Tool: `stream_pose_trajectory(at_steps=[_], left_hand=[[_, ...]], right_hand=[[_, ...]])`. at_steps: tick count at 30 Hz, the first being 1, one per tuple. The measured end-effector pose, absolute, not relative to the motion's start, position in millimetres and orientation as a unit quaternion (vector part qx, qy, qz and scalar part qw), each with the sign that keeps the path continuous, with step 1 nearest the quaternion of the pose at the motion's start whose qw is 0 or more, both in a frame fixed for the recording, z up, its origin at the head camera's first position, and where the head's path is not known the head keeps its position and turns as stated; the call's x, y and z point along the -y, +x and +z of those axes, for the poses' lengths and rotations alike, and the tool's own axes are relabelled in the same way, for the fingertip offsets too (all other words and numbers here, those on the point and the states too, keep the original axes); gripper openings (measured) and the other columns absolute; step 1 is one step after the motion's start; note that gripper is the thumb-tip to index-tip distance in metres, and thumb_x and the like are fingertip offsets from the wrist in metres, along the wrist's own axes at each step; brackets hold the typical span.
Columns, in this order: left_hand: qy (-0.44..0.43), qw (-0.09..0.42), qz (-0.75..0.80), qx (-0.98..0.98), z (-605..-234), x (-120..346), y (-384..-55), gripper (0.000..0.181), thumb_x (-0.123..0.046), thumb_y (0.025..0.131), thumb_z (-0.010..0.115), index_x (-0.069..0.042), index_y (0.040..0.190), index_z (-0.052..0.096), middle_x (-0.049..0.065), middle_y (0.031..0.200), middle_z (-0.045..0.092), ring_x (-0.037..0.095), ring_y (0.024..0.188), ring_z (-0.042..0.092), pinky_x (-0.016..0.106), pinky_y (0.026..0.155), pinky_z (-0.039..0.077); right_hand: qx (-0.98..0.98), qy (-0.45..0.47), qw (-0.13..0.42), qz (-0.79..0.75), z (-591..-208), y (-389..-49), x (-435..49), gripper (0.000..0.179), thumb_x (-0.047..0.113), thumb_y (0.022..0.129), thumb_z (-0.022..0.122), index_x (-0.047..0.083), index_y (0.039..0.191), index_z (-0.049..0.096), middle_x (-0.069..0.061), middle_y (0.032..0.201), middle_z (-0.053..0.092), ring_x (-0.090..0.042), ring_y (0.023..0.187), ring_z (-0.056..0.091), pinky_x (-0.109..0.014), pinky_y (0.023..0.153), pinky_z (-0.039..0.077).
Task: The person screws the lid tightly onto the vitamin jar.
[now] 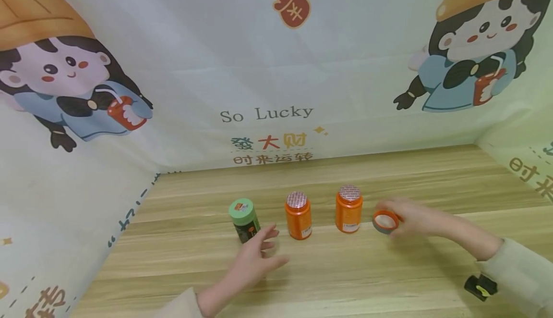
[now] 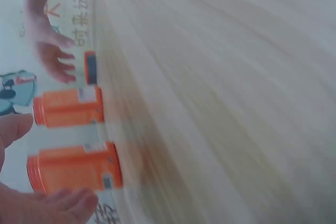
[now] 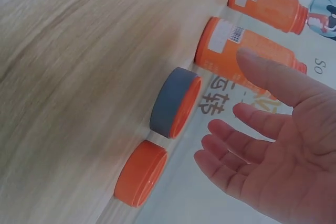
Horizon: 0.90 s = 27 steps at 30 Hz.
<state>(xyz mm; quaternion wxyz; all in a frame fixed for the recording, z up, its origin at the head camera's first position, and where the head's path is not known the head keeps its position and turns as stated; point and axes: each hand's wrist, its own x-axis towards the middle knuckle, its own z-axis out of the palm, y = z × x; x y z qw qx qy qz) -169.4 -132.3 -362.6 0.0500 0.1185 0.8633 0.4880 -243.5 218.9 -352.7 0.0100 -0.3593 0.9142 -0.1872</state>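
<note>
My left hand (image 1: 255, 258) hovers over the table with fingers spread and nothing in them, just in front of a dark jar with a green lid (image 1: 243, 211). Right of that jar stand two uncapped orange bottles, the left one (image 1: 299, 219) and the right one (image 1: 349, 212), with patterned foil seals over their mouths. A grey lid with an orange rim (image 3: 173, 103) lies open side up beside the right bottle. My right hand (image 3: 278, 145) is beside this lid, thumb and fingers apart. An all-orange lid (image 3: 140, 174) sits close by, hidden behind that hand in the head view.
Under everything is a wood-grain table (image 1: 337, 279). A printed cloth backdrop (image 1: 194, 82) rises behind it and along both sides. A small black device (image 1: 481, 287) is at the right sleeve.
</note>
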Motion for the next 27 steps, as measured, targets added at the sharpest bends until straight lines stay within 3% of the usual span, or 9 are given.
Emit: stream_pose_trajectory(at_steps=[9,19,27], left_hand=[[0.055,0.03,0.528,-0.847,-363.5,102.1,-190.9,0.09,-0.024,0.078,0.072,0.0,0.144,0.015,0.023,0.146,0.025,0.045,0.126,0.033,0.055,0.099,0.032],[0.03,0.019,0.536,-0.843,-375.8,95.7,-214.1,0.093,-0.019,0.076,0.074,0.003,0.143,0.014,0.025,0.143,0.027,0.043,0.128,0.032,0.053,0.102,0.031],[0.017,0.021,0.537,-0.843,-382.1,96.0,-221.4,0.092,-0.016,0.074,0.076,0.002,0.143,0.017,0.027,0.142,0.029,0.044,0.126,0.034,0.051,0.101,0.033]], right_hand=[[-0.924,-0.336,0.028,-0.18,-355.3,-246.2,-211.3,0.054,0.014,0.065,0.078,-0.005,0.11,0.056,-0.018,0.107,0.056,-0.035,0.096,0.051,-0.045,0.079,0.044],[-0.93,-0.313,0.054,-0.184,-356.5,-248.4,-206.8,0.06,0.016,0.065,0.078,-0.008,0.114,0.053,-0.023,0.112,0.053,-0.034,0.097,0.051,-0.042,0.078,0.045],[-0.929,-0.313,0.068,-0.188,-357.5,-248.3,-204.9,0.061,0.017,0.066,0.079,-0.01,0.114,0.053,-0.022,0.11,0.053,-0.035,0.098,0.053,-0.047,0.083,0.046]])
